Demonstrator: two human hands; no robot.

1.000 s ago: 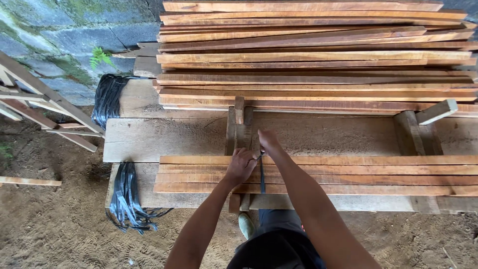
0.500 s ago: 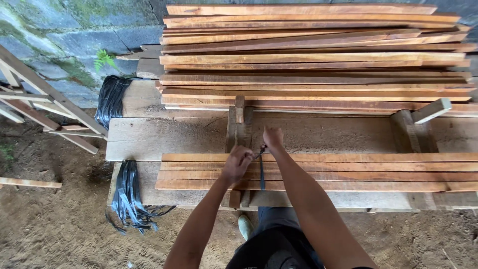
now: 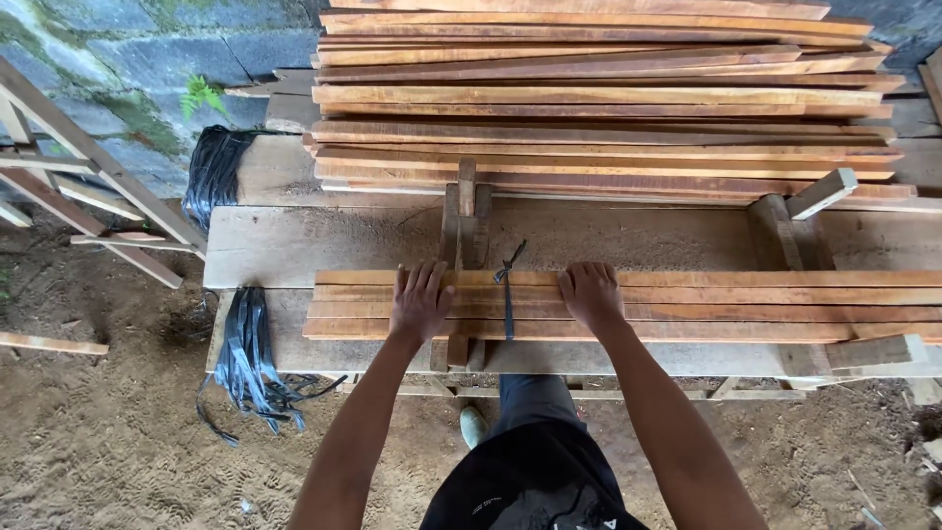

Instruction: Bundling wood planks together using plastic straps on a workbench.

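Your hands have left the strap. A second ago both were bunched at the knot, fingers pinching the black ends; now your left hand and right hand lie open and flat, palms down, on the bundle of slats, one on each side of the strap. Neither grips anything; they only press on the top slats.

The strap itself now stands alone. It runs across the bundle between your hands, with its knot on the far edge and two short tails sticking up past it. That it holds its shape with no fingers on it suggests the tie is finished and the slats are bound at this spot.

The bundle lies along the near edge of the counter, its left end just left of your left hand, the rest running right out of the frame. Just beyond the strap, a small upright wooden jig stands on the counter; a second one stands further right along the bundle. Beyond the jigs a tall stack of loose slats fills the far side. Left of the bundle, spare black straps hang off the counter's near corner, and more drape over the far corner.
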